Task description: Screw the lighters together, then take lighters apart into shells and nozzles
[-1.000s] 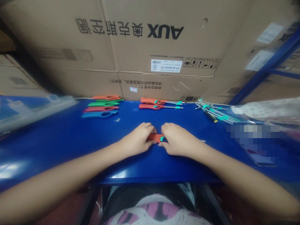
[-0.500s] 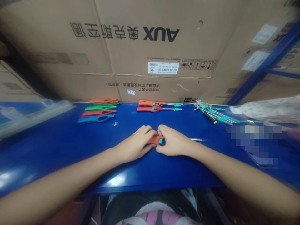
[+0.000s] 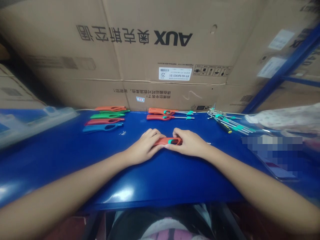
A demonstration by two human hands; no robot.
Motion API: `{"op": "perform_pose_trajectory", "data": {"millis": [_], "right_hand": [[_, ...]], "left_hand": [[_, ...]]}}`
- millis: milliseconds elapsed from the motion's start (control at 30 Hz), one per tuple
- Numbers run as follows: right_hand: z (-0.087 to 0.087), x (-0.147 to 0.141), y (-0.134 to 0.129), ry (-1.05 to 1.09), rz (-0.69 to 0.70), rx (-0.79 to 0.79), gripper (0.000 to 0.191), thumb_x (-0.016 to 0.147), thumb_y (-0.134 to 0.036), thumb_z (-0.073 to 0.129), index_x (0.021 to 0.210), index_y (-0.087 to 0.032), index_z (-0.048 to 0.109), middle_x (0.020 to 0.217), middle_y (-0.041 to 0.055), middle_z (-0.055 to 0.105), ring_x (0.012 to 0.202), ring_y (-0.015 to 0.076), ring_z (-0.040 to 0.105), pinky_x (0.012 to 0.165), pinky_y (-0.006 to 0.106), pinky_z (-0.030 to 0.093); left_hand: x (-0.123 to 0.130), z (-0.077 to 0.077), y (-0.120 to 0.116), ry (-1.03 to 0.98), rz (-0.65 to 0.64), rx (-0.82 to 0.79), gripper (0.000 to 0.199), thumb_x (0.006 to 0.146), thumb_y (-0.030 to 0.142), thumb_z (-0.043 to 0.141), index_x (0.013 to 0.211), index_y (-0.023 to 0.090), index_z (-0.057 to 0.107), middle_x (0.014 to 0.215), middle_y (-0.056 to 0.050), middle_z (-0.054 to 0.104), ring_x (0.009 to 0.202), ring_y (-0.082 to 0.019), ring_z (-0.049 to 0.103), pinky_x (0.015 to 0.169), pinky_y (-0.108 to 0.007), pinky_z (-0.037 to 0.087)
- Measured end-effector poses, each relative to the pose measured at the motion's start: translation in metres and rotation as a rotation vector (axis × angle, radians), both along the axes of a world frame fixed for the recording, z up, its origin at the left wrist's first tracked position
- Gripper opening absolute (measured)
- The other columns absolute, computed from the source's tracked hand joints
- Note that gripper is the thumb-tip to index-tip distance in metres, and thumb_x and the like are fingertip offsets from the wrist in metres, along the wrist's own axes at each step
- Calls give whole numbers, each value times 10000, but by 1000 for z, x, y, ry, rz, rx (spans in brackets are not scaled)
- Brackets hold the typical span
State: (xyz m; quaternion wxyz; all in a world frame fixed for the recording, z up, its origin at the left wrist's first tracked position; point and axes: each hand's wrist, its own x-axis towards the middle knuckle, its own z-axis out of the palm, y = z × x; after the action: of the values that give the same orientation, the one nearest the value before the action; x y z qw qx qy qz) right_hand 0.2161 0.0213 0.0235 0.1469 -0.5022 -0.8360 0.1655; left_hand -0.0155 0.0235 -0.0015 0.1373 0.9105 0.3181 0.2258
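Both hands hold one orange-red long-nosed gas lighter [image 3: 163,141] just above the blue table, its metal tip poking out to the right. My left hand [image 3: 144,146] is closed round the handle's left end. Fingers and thumb of my right hand [image 3: 191,142] grip the part round the trigger opening, where a teal trigger shows; the palm hides most of the metal tube. Behind them lie an orange lighter [image 3: 160,111] and a red lighter [image 3: 157,117], both with metal tubes and teal pieces.
Handle shells without tubes, among them a blue one [image 3: 100,127], lie at the back left. Loose metal tubes with teal parts [image 3: 237,126] and a screwdriver [image 3: 227,129] are at the back right. A cardboard wall [image 3: 135,70] closes the far edge of the blue table [image 3: 150,180].
Both hands have moved slightly away from me with the lighter. My right hand has shifted its grip, so more of the trigger opening shows and less of the metal tube.
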Motion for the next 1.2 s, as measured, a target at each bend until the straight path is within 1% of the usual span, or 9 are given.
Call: {"op": "perform_pose_trajectory", "data": {"millis": [100,200,300,467,567,733,867,1067,1200], "right_hand": [[0,0,3,88,-45,-9,463,839,-696,536,861,-239,466,741,-25,604,635,149,518,572,260,321],[-4,0,8,285,-55,-23,446,849,-668,550,917,-237,458,714,-41,583,598,133,506,574,254,356],[-9,2,13,417,-63,-35,436,852,-648,566,888,-218,508,724,-20,601,603,129,511,580,251,378],[-17,6,18,134,157,116,304,937,-415,573,747,-184,624,744,30,651,659,137,539,629,259,368],[-18,6,15,65,214,199,289,979,-332,512,780,-182,659,765,43,673,669,140,560,650,262,376],[-10,4,10,256,216,213,243,965,-292,530,807,-180,677,787,34,709,697,132,608,672,240,416],[-5,8,12,310,159,134,230,939,-302,542,815,-170,682,747,23,699,626,119,573,616,241,411],[3,17,25,402,152,-13,303,906,-388,558,722,-165,650,634,0,610,560,113,504,561,257,386],[13,30,33,514,92,40,355,910,-452,563,707,-168,623,579,-20,531,524,104,458,536,255,368]], "left_hand": [[0,1,0,-48,18,-26,287,1041,363,391,1191,192,567,1148,-80,586,1054,-213,515,986,-381,405],[1,1,0,-108,37,-29,277,1044,355,385,1166,185,567,1105,-70,587,1034,-203,519,972,-369,405],[1,-3,3,-260,128,-77,297,1049,372,346,1133,174,550,1055,-69,578,993,-194,540,925,-349,429],[1,-5,6,-444,302,-186,339,1043,422,294,990,178,523,783,-3,532,707,-149,509,699,-290,430],[1,-1,4,-425,310,-181,258,983,438,466,1016,188,520,808,15,549,695,-131,506,669,-262,417],[0,0,3,-271,187,-242,417,739,481,770,970,182,594,795,26,611,670,-128,539,611,-231,413],[-1,2,6,-201,182,-221,285,809,433,703,897,163,682,753,12,648,649,-129,549,610,-235,397],[-7,18,12,-206,258,-285,321,786,478,708,818,160,709,743,-2,693,670,-156,581,614,-253,401],[-23,28,25,-174,373,-213,325,755,473,722,824,155,711,760,-23,704,704,-186,611,662,-285,441]]}}
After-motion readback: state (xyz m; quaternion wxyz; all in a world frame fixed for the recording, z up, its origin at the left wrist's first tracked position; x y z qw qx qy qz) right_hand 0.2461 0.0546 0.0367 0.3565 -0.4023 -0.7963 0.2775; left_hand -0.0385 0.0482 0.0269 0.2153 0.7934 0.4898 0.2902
